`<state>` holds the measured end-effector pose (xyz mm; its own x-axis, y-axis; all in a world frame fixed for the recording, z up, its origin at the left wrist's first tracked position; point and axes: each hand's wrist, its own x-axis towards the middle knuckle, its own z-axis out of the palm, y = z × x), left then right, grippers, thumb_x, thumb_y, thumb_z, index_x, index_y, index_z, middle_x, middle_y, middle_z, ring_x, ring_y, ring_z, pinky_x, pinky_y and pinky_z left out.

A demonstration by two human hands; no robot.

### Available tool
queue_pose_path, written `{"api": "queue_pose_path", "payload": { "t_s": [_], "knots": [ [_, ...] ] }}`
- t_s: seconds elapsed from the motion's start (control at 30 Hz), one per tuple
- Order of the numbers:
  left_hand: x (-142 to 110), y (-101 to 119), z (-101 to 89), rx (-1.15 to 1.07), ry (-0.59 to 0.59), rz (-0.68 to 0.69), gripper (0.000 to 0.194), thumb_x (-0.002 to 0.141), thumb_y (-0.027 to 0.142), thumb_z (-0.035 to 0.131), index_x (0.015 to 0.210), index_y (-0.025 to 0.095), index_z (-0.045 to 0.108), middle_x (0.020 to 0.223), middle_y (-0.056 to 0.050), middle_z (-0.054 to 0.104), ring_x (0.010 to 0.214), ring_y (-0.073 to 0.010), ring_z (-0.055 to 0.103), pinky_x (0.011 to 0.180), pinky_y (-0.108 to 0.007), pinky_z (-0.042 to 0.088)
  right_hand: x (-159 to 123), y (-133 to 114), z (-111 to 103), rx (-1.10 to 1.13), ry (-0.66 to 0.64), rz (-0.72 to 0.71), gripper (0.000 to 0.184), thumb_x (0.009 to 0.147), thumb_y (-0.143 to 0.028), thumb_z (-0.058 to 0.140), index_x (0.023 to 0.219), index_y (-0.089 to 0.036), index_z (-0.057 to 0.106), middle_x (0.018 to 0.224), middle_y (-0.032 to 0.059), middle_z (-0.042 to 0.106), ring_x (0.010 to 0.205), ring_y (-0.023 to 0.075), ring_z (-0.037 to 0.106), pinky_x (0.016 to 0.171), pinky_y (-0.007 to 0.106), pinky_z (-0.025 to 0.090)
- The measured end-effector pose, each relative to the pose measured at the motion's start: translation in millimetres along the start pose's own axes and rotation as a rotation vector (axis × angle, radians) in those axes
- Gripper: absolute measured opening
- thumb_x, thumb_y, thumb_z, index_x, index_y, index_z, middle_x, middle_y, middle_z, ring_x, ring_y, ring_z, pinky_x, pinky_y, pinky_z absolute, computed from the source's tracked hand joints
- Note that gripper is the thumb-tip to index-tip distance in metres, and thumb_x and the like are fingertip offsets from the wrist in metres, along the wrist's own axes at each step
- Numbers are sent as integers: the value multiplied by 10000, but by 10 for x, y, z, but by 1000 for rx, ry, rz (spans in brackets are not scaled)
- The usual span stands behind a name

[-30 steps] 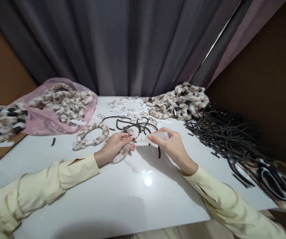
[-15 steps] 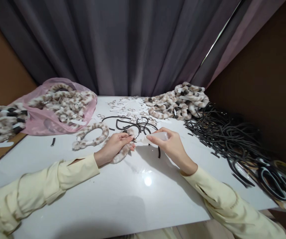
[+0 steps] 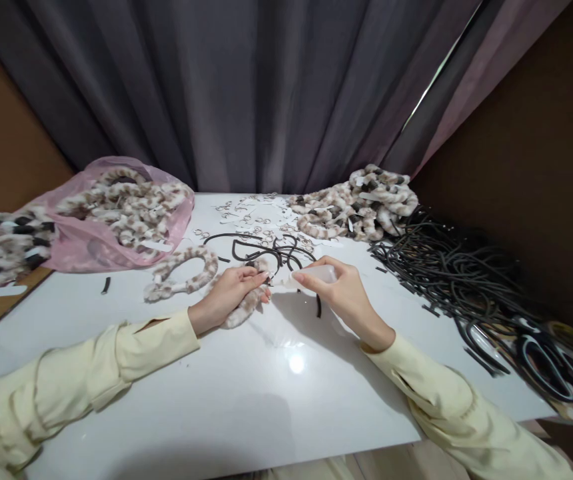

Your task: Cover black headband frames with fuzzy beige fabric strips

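Observation:
My left hand (image 3: pixel 234 293) is closed on a furry white-and-brown tube (image 3: pixel 244 311), pinching it near a dark end. A small white squeeze bottle (image 3: pixel 322 273) is gripped in my right hand (image 3: pixel 341 290), its nozzle pointing left at the tube's end by my left fingertips. Whether the nozzle touches the tube I cannot tell. To the left of my left hand lies a furry ring (image 3: pixel 201 283) of the same spotted fabric. Just beyond both hands, several black cords (image 3: pixel 261 252) lie in loose loops.
A pink bag (image 3: pixel 179 230) of furry rings stands at the back left, with more furry pieces (image 3: pixel 1 247) beside it. Metal rings and white tags (image 3: pixel 246 217) lie at the back. Furry rings (image 3: pixel 366 200) are heaped back right, near black cords (image 3: pixel 456 287) and scissors (image 3: pixel 546 367).

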<state>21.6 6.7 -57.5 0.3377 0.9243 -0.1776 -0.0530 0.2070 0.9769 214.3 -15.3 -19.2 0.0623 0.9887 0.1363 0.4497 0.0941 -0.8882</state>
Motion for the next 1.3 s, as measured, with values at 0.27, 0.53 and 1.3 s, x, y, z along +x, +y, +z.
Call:
{"api": "queue_pose_path", "payload": {
  "t_s": [0.27,0.53,1.3],
  "knots": [
    [0,-2,-8,3,-3,-5,293,751,396,664,715,118,583,646,-43,656,560,-138,611,529,-245,504,2,4,1,-3,8,-15,312,624,-453,715,686,-158,640,652,40,652,621,171,569,558,258,408],
    [13,-18,-15,-3,-1,-6,290,748,393,671,726,117,584,662,-48,660,583,-145,622,539,-249,512,4,6,-3,-17,4,-9,309,630,-448,718,691,-156,638,657,38,654,620,167,571,558,254,407],
    [8,-13,-24,-11,-1,-3,271,769,372,657,747,110,591,653,-42,663,584,-135,622,531,-226,505,16,48,-13,-44,23,-6,337,640,-475,703,703,-148,645,645,28,636,557,131,505,513,235,357]
  ]
}}
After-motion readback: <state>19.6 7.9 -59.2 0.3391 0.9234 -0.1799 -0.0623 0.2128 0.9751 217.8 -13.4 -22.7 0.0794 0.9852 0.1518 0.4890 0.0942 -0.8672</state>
